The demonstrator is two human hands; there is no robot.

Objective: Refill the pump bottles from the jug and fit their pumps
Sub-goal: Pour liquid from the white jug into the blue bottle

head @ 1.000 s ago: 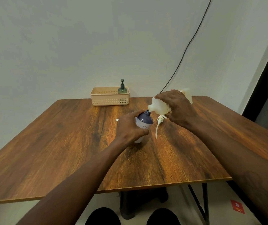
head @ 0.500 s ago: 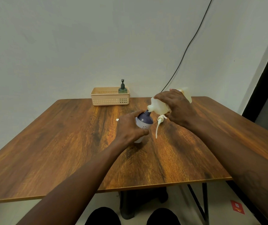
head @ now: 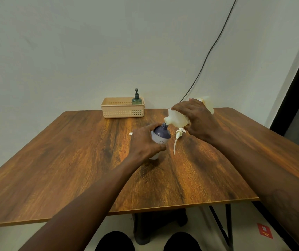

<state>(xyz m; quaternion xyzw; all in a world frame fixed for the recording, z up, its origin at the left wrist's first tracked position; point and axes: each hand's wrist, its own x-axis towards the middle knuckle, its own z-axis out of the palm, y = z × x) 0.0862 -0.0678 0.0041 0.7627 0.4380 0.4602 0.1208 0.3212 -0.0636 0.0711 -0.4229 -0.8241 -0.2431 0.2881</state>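
Covering much of the tipped jug (head: 176, 118), the right hand (head: 197, 122) grips it; left hand (head: 145, 144) clasps the purple bottle (head: 160, 135).

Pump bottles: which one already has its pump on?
The green bottle standing in the basket at the back of the table; its black pump is fitted. The purple-and-white bottle in the left hand is open-necked, its pump lying on the table.

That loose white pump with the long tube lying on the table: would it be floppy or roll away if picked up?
The pump looks light, being small thin plastic. Its long slim tube probably bends and sways somewhat. Its sideways nozzle head likely stops it rolling far.
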